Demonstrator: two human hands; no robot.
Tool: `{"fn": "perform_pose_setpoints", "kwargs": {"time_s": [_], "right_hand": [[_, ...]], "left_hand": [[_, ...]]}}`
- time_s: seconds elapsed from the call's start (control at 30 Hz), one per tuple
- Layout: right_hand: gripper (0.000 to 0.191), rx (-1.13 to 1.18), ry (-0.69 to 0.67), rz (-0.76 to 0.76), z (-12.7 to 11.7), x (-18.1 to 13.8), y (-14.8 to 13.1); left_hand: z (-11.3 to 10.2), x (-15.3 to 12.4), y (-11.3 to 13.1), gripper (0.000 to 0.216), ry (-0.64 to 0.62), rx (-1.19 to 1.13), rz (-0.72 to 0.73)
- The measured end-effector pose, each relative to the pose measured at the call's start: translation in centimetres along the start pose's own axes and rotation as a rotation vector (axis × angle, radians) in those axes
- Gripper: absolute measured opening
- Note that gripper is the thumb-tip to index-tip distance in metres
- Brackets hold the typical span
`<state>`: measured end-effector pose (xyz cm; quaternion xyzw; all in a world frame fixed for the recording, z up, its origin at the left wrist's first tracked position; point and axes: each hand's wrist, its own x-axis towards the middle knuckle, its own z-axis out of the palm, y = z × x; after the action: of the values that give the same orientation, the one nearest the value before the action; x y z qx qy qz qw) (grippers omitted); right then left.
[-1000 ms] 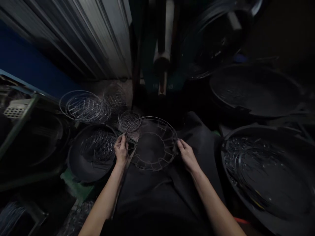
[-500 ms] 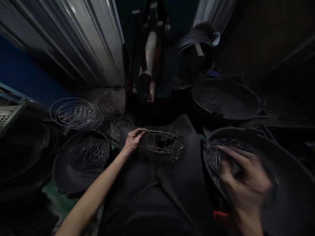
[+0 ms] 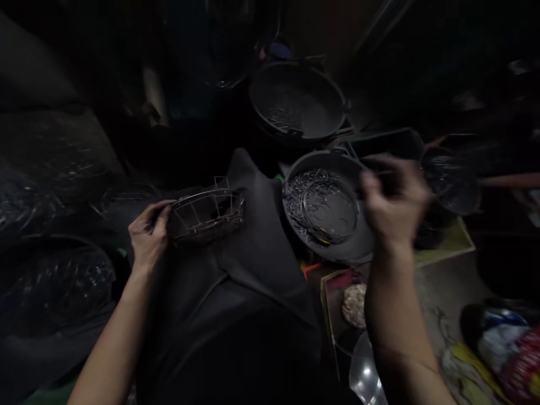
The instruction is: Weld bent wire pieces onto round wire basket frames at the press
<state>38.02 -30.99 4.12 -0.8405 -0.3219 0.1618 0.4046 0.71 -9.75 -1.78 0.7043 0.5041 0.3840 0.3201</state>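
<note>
Gripping the left end of a curved, half-round frame of thin silver wire (image 3: 206, 216), the left hand (image 3: 147, 236) has its fingers closed around the wires, and it keeps the frame close above a dark cloth apron (image 3: 236, 270), near the middle of the picture. The long axis of the frame lies almost across the picture, from the hand to a slightly higher end at right, and two small wire uprights point toward the top. Right of the frame, the right hand (image 3: 394, 199) is raised at the rim of a round black basin (image 3: 297, 166), but it is blurred, so I cannot tell if its fingers are together on something or apart. Tangled thin wire rings (image 3: 314, 205) lie inside this basin. A quick move of the right hand could probably catch these rings and pull them out, and the sharp wire ends of the frame could snag the apron or scratch the skin if the left grip slips.
</note>
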Motion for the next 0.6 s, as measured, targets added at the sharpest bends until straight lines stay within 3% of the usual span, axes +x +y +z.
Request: {"fn": "perform_pose_setpoints", "kwargs": {"time_s": [0.1,0.17,0.33,0.47,0.6], "right_hand": [[0.023,-0.442,-0.024,0.012,2.1,3.1,3.2],[0.02,-0.553,-0.101,0.045,4.0,4.1,5.4],[0.022,-0.524,-0.144,0.022,7.9,5.9,8.3],[0.022,-0.502,-0.14,0.005,11.5,8.7,8.8],[0.008,-0.407,-0.163,-0.012,14.7,9.9,8.7]], "left_hand": [[0.3,-0.1,-0.2,0.018,-0.028,0.026,-0.01],[0.2,0.0,-0.2,0.017,-0.064,0.036,-0.036],[-0.2,1.0,-0.2,0.015,-0.075,0.019,-0.026],[0.3,1.1,0.3,0.017,-0.187,-0.022,-0.009],[0.6,0.2,1.4,0.019,-0.179,-0.106,-0.062]]}}
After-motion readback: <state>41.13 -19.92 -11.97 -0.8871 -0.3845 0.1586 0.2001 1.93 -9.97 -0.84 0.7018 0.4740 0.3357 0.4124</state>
